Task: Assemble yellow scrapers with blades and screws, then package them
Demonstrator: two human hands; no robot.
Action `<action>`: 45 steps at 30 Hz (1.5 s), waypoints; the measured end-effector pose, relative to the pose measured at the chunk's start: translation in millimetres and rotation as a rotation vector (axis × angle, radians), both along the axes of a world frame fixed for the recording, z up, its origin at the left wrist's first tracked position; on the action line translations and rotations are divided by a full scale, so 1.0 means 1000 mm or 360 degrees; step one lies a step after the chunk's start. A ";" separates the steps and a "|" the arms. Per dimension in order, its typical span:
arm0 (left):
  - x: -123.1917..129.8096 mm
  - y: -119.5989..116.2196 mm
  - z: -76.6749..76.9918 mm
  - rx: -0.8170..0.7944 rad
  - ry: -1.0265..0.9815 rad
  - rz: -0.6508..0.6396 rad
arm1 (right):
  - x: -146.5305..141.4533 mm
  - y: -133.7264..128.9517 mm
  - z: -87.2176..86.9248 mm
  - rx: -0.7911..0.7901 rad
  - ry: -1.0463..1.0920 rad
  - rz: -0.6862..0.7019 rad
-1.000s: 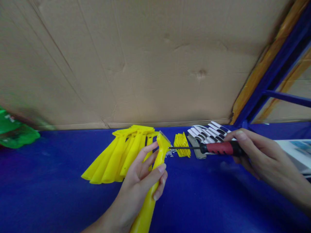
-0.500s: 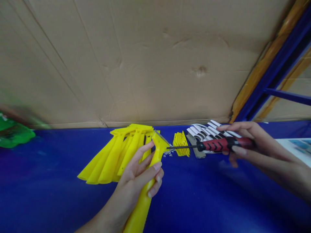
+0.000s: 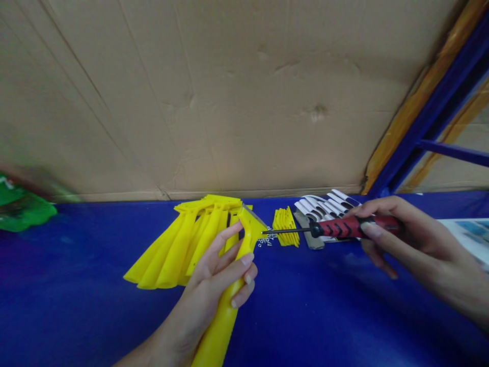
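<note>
My left hand (image 3: pixel 216 285) is wrapped around the handle of a yellow scraper (image 3: pixel 222 321), thumb across the front and fingertips near its neck; my right hand (image 3: pixel 424 250) grips a red-and-black screwdriver (image 3: pixel 344 228) between thumb and fingers. The scraper is tilted in front of me, head up and away, above the table. The screwdriver's shaft points left at the side of its neck; whether the tip is seated there I can't tell.

I'd judge the scraper light and stiff, moulded plastic by its look, and perhaps a little slippery where it is smooth. It doesn't seem fragile, but the thin strip along its head may be sharp, so the handle just below the neck looks the best place to hold it. The screwdriver's thick, ridged grip should turn without slipping.

The blue table (image 3: pixel 305 316) has a slight sheen. On it, a fanned pile of yellow handles (image 3: pixel 171 250) lies left of the scraper; to its right are loose screws (image 3: pixel 268 238), small yellow plates (image 3: pixel 286 228) and curved white strips (image 3: pixel 324 209). A cardboard sheet (image 3: pixel 244 102) stands behind, a blue frame (image 3: pixel 414 122) rises at right, and something green (image 3: pixel 26 209) sits at far left.
</note>
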State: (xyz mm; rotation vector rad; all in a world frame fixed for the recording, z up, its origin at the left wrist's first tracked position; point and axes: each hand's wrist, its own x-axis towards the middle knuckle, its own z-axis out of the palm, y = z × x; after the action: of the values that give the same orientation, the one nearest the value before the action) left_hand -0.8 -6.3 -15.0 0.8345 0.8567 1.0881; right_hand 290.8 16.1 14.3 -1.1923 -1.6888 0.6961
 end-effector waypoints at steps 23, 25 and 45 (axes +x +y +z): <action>0.000 -0.002 0.003 -0.0034 0.0010 0.0063 | -0.001 0.000 -0.001 -0.0036 0.0036 -0.0003; 0.000 -0.001 0.002 -0.0021 -0.0004 0.0026 | 0.000 0.001 -0.004 -0.0044 -0.0003 -0.0130; -0.008 0.004 -0.001 -0.0060 0.0016 -0.0006 | 0.000 0.001 -0.005 -0.0122 0.0051 -0.0016</action>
State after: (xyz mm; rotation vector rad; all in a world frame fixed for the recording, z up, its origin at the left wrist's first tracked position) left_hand -8.3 -2.4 -15.7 0.8105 0.8810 1.0624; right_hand 290.4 17.2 9.5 -1.2360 -1.6412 0.7757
